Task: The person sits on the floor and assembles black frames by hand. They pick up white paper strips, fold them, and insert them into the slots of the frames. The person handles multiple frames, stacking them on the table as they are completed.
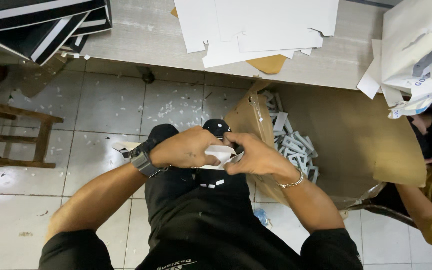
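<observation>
Both hands, left hand (183, 149) and right hand (256, 157), pinch a small white folded card piece (221, 155) above the lap. Plenty of finished grey-white pieces (296, 147) already fill the brown cardboard box (346, 135) at 3 o'clock; this one looks half-folded.

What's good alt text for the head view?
Seen from above, a seated person's left hand and right hand together grip a small white card piece over their lap. Beside them, an open cardboard box holds grey-white cutouts; white sheets lie on the table.

White sheets (256, 25) on the table (141, 35), open cardboard box (346, 135) of grey offcuts (296, 145), wooden stool (16, 135) on the tiles
</observation>
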